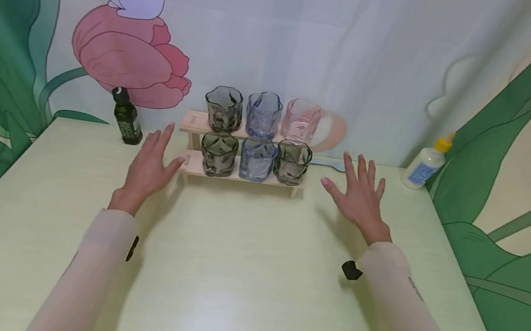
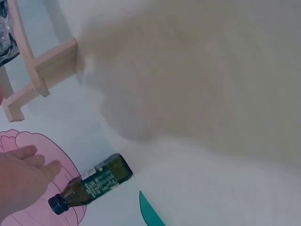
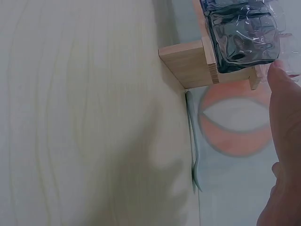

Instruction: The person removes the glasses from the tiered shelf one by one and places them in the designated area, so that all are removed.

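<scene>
Across the counter [image 1: 236,278] from overhead, my left hand [image 1: 149,166] and right hand [image 1: 357,195] flank the wooden rack [image 1: 191,166], fingers spread, holding nothing; its long axis runs left to right. At my left wrist, straight fingers [image 2: 28,165] near a dark bottle [image 2: 89,184]. At my right wrist, the rack's end faces me.

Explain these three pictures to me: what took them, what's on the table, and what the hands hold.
No machine here: a person wears three cameras. The wide picture comes from the head; the other two from each wrist. On the pale green table stands a two-step wooden rack carrying six tinted glasses. A dark bottle stands to the left, a white glue bottle to the right. The left hand and right hand are spread open on either side of the rack, fingers straight, holding nothing.
</scene>
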`<action>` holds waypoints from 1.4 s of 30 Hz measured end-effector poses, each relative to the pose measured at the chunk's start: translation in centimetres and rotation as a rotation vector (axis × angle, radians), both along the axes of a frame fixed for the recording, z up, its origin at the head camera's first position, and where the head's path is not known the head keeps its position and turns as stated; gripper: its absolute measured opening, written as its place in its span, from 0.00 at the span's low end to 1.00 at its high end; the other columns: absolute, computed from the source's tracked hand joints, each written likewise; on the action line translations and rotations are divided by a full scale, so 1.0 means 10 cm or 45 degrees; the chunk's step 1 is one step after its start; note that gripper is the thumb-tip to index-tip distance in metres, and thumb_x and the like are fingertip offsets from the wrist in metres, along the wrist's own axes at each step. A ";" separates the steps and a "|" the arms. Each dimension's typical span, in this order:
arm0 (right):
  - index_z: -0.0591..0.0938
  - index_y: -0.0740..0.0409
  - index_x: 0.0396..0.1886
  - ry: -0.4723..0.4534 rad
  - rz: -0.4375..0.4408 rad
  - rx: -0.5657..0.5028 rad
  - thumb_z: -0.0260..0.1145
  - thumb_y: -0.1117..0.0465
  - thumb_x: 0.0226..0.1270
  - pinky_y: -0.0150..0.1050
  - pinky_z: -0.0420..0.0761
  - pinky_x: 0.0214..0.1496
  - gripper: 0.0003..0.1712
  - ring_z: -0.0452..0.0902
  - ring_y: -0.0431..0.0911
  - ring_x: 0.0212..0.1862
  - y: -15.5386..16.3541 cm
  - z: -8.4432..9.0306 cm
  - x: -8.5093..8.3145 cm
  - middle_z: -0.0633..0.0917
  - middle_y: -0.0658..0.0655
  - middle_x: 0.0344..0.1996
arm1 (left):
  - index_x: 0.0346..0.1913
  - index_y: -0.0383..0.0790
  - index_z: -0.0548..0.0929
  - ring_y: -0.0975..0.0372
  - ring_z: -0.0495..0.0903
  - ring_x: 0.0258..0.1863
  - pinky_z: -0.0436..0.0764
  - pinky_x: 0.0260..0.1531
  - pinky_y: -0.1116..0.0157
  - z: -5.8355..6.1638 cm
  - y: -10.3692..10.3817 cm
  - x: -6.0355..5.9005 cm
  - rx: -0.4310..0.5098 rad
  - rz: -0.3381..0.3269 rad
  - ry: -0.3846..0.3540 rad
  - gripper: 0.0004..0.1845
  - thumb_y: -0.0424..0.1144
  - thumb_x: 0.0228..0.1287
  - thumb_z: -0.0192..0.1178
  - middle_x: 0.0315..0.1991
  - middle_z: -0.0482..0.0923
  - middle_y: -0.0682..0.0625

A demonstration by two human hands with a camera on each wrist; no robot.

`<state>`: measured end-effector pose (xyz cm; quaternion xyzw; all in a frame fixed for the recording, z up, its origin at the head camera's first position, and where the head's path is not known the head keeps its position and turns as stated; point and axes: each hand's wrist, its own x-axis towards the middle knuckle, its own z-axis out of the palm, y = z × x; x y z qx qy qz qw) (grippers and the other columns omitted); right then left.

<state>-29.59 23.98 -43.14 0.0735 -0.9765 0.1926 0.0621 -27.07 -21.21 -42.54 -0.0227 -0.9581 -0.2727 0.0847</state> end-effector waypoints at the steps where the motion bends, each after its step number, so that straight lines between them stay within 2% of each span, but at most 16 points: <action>1: 0.42 0.42 0.82 -0.001 0.001 -0.004 0.43 0.21 0.66 0.72 0.29 0.72 0.54 0.24 0.61 0.81 0.00 0.01 0.00 0.40 0.63 0.81 | 0.81 0.52 0.39 0.37 0.47 0.78 0.56 0.69 0.35 0.01 0.02 -0.02 0.014 -0.016 -0.012 0.43 0.46 0.75 0.55 0.78 0.46 0.30; 10: 0.42 0.40 0.82 -0.018 0.004 -0.062 0.46 0.24 0.68 0.72 0.31 0.72 0.52 0.25 0.59 0.81 -0.01 0.08 0.00 0.41 0.62 0.82 | 0.81 0.55 0.38 0.35 0.61 0.71 0.61 0.67 0.36 0.03 0.08 -0.19 0.127 -0.114 -0.086 0.43 0.42 0.75 0.54 0.73 0.58 0.27; 15: 0.42 0.40 0.82 -0.019 0.024 -0.067 0.45 0.23 0.67 0.71 0.32 0.73 0.52 0.26 0.60 0.81 -0.04 0.11 -0.03 0.42 0.63 0.81 | 0.81 0.53 0.40 0.37 0.67 0.62 0.66 0.63 0.38 0.01 0.05 -0.23 0.155 -0.114 -0.154 0.43 0.43 0.74 0.56 0.65 0.65 0.26; 21: 0.42 0.40 0.82 -0.012 0.040 -0.084 0.47 0.25 0.69 0.71 0.34 0.73 0.51 0.27 0.60 0.81 -0.08 0.16 -0.06 0.42 0.63 0.81 | 0.81 0.55 0.40 0.41 0.69 0.53 0.70 0.57 0.41 0.01 0.04 -0.26 0.163 -0.106 -0.194 0.47 0.40 0.72 0.60 0.60 0.68 0.28; 28: 0.43 0.43 0.82 0.017 0.079 -0.132 0.48 0.25 0.68 0.71 0.37 0.73 0.53 0.30 0.61 0.81 -0.12 0.20 -0.13 0.45 0.64 0.81 | 0.81 0.56 0.39 0.37 0.69 0.62 0.66 0.64 0.39 -0.02 0.08 -0.29 0.199 -0.113 -0.198 0.50 0.36 0.69 0.63 0.67 0.66 0.29; 32: 0.44 0.47 0.82 0.037 0.116 -0.162 0.50 0.28 0.70 0.70 0.41 0.73 0.52 0.34 0.62 0.81 -0.16 0.29 -0.20 0.47 0.66 0.80 | 0.81 0.57 0.40 0.38 0.70 0.61 0.67 0.62 0.38 -0.01 0.09 -0.28 0.206 -0.100 -0.195 0.50 0.36 0.69 0.63 0.67 0.68 0.30; 37: 0.42 0.44 0.82 0.039 0.162 -0.207 0.58 0.32 0.68 0.70 0.50 0.72 0.54 0.42 0.61 0.80 -0.24 0.47 -0.29 0.49 0.65 0.80 | 0.81 0.59 0.41 0.39 0.71 0.61 0.68 0.60 0.38 -0.01 0.08 -0.28 0.194 -0.080 -0.206 0.50 0.37 0.68 0.64 0.67 0.70 0.32; 42: 0.45 0.42 0.82 0.073 0.207 -0.371 0.68 0.41 0.64 0.65 0.56 0.73 0.56 0.50 0.59 0.79 -0.40 0.65 -0.37 0.54 0.62 0.79 | 0.81 0.60 0.41 0.40 0.72 0.60 0.69 0.58 0.39 -0.03 0.07 -0.30 0.209 -0.077 -0.205 0.50 0.38 0.68 0.64 0.66 0.70 0.33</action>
